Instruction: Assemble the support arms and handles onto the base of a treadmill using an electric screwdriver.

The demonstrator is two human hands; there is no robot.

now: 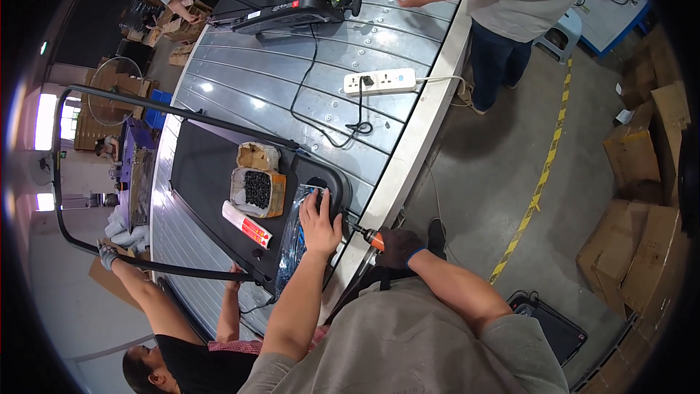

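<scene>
My left hand [319, 223] lies flat, bare, on the black motor cover [329, 182] at the near end of a treadmill [204, 175], next to a clear plastic-wrapped panel [292, 237]. My right hand [399, 246], in a dark glove, grips an orange-and-black power screwdriver [367, 236] whose tip points at the edge of that cover, just right of my left hand.
On the treadmill belt sit two small cardboard boxes [257, 190], one full of dark screws, and a red-and-white tube [246, 224]. A co-worker's gloved hand [108, 254] holds the black handrail frame. A power strip [379, 81] and cable lie on the grey conveyor. Another person [510, 0] stands at a second treadmill. Cardboard boxes [642, 197] stack on the right.
</scene>
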